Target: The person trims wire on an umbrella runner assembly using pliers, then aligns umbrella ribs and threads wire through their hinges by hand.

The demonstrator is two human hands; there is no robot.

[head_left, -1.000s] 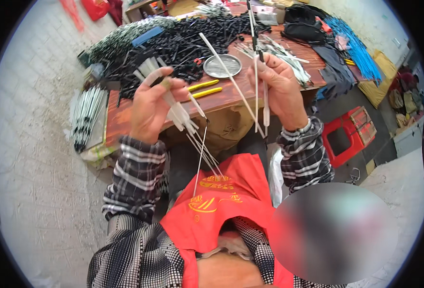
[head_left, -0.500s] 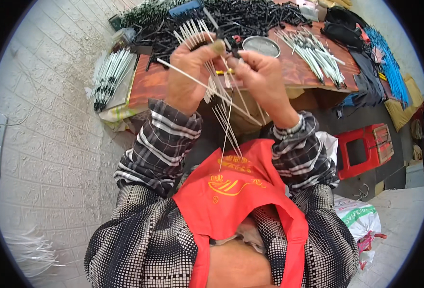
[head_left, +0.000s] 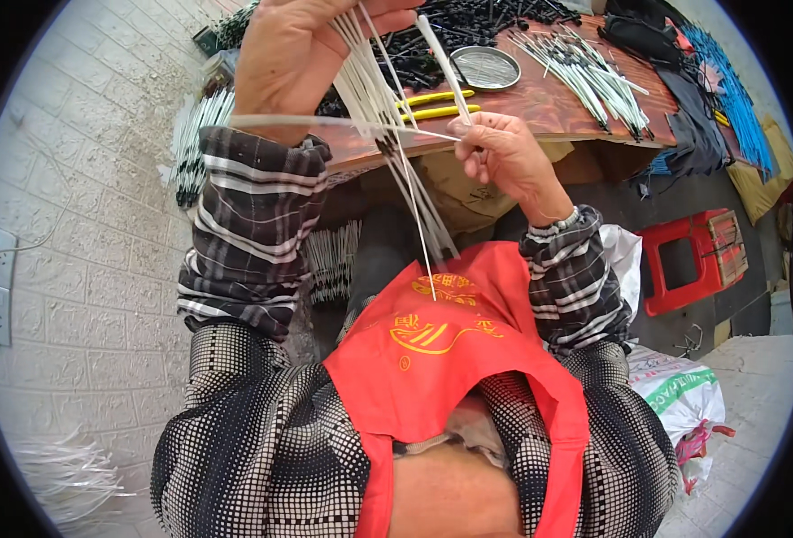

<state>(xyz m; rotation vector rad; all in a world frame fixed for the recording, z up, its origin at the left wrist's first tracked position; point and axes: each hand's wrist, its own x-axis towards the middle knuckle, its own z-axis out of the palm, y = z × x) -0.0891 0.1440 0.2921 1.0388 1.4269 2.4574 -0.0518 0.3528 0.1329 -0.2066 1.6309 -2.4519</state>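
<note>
At the upper left, my left hand is closed round a fan of thin white rods, with dark sections lower down. One longer rod hangs from it to the red apron on my lap. My right hand, lower and to the right, pinches the end of a thin white rod that stretches left as a blur across the bundle. A thicker white strip rises from just above my right fingertips; I cannot tell if they hold it. Yellow-handled pliers lie on the table between my hands.
The reddish table carries a heap of black parts, a round metal dish and a pile of white rods. More rods lie at left. A red stool and blue rods are at right.
My hands have moved apart: the left up and left with the rod bundle, the right down and slightly right. The dark piece between them no longer shows; the yellow pliers are more visible.
</note>
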